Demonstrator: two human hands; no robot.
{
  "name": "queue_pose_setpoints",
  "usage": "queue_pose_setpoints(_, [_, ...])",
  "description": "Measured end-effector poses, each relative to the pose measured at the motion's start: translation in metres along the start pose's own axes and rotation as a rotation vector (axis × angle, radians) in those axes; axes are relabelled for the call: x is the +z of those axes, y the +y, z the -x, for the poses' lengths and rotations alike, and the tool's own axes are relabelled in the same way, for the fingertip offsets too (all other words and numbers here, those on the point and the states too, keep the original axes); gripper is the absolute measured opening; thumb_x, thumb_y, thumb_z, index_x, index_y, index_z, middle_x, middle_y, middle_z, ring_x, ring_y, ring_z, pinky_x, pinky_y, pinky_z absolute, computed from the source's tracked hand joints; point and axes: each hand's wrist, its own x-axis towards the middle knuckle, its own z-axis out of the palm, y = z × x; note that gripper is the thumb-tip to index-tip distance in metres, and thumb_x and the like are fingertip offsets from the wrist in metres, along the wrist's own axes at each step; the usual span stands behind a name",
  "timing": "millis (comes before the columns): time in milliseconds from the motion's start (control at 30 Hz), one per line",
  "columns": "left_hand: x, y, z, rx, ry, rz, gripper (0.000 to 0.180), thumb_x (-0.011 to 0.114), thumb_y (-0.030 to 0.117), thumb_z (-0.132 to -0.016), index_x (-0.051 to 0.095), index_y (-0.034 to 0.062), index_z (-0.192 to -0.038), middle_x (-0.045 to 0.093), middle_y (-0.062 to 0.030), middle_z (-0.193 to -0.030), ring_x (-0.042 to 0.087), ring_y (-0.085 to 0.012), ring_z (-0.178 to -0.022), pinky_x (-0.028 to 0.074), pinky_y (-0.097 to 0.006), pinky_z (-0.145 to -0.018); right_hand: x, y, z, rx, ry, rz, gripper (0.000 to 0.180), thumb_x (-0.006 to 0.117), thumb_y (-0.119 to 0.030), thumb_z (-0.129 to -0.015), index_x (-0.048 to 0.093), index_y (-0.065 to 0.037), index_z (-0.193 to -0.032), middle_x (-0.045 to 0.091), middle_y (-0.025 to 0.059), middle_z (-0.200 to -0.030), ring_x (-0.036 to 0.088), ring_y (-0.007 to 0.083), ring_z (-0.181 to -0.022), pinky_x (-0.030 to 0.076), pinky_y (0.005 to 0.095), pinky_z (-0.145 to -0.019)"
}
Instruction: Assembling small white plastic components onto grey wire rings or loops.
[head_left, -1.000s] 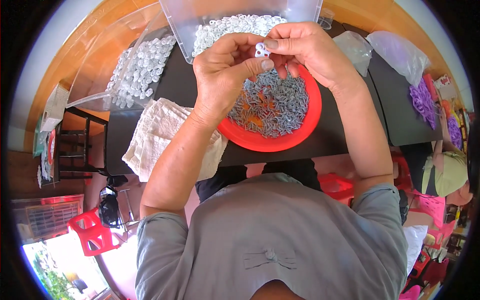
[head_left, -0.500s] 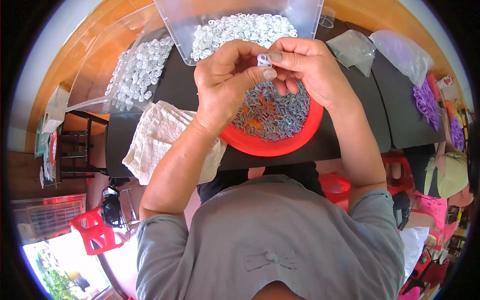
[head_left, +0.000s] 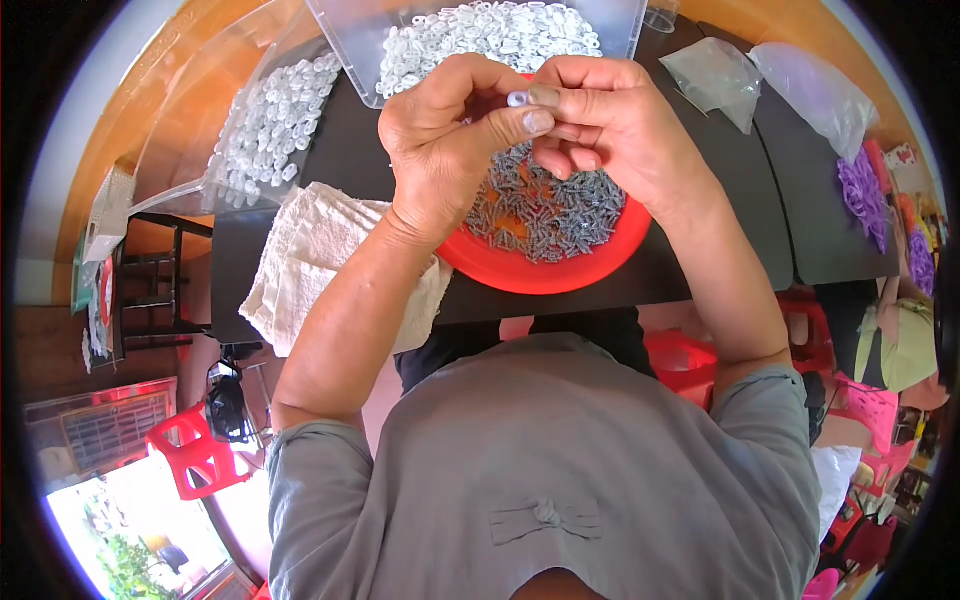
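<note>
Above a red basin (head_left: 545, 282), both my hands meet at a small pale plastic piece (head_left: 517, 99) with a hole in it. My left hand (head_left: 432, 150) is closed, its thumb and fingers pinching the piece. My right hand (head_left: 640, 125) is closed too, thumb and forefinger pressed at the piece's right side; its other fingers curl beneath. Whether a second part sits between the fingertips is hidden. Many small grey screw-like pieces (head_left: 575, 215) lie in the basin. Just beyond my hands, a clear bin (head_left: 352, 70) holds a heap of small white plastic pieces (head_left: 480, 40).
At the left, a tipped clear container (head_left: 170, 205) has more white pieces (head_left: 270, 125) in it. A folded cream towel (head_left: 305, 265) lies by my left forearm. Plastic bags (head_left: 815, 95) and a purple bundle (head_left: 862, 195) are on the dark table's (head_left: 735, 225) right side.
The pale piece has turned between my fingertips and shows less of itself. My hands stay together, slightly higher in view, while the whole scene has shifted a little upward.
</note>
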Motion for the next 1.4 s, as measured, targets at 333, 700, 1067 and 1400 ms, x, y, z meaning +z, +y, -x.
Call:
queue_pose_setpoints(333, [-0.004,0.001,-0.005,0.080,0.112,-0.037,0.016,0.072,-0.008,-0.075,0.065,-0.0008,-0.088,0.063,-0.0026,-0.075,0.056,-0.0064,-0.063,0.047,-0.020,-0.058,-0.002,0.000,-0.012,-0.103,0.169,0.213,0.023,0.059,-0.023,-0.093,0.065,0.000,-0.090,0.058,-0.0002,-0.069,0.055,0.0084,-0.057,0.035,0.0189,-0.048])
queue_pose_setpoints(700, [-0.147,0.100,-0.057,0.041,0.685,-0.931,0.024,0.071,0.000,-0.072,0.064,-0.0034,-0.094,0.061,-0.0061,-0.072,0.056,-0.0121,-0.058,0.045,-0.025,-0.051,0.008,-0.003,-0.004,0.013,-0.118,1.087,0.016,0.070,-0.012,-0.075,0.063,-0.003,-0.085,0.056,0.0038,-0.064,0.054,0.0115,-0.061,0.041,0.0291,-0.057])
queue_pose_setpoints(1067, [-0.085,-0.010,-0.059,0.064,0.083,-0.747,0.015,0.065,0.002,-0.073,0.068,-0.0034,-0.087,0.064,-0.0125,-0.065,0.061,-0.0168,-0.056,0.050,-0.027,-0.054,-0.016,0.023,-0.010,-0.183,-0.110,1.417,0.010,0.062,-0.008,-0.075,0.057,-0.002,-0.080,0.060,0.0123,-0.075,0.059,0.0324,-0.073,0.044,0.0410,-0.065])
queue_pose_setpoints(1400, [-0.085,-0.081,-0.079,-0.058,-0.260,-1.478,0.022,0.060,0.018,-0.076,0.068,0.0049,-0.092,0.065,-0.0183,-0.101,0.062,-0.0360,-0.095,0.048,-0.046,-0.083,-0.016,0.024,-0.014,-0.227,0.000,1.105,0.010,0.062,-0.002,-0.077,0.053,0.000,-0.079,0.054,0.0062,-0.068,0.050,0.0148,-0.061,0.040,0.0302,-0.059])
